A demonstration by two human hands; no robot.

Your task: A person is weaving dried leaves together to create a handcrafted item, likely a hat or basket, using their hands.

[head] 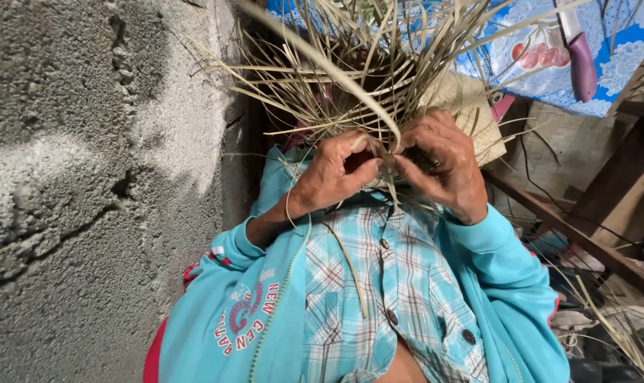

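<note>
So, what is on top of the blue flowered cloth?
A knife with a purple handle lies on the blue cloth. Dry straw strips, held by both hands, cover much of the cloth's left part.

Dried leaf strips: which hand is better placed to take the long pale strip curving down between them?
Right, probably: the right hand has its fingertips at the lower end of the long pale strip; the left hand pinches the woven bundle.

rough grey concrete wall [88, 177] | blue flowered cloth [549, 64] | wooden beams [584, 241]
</note>
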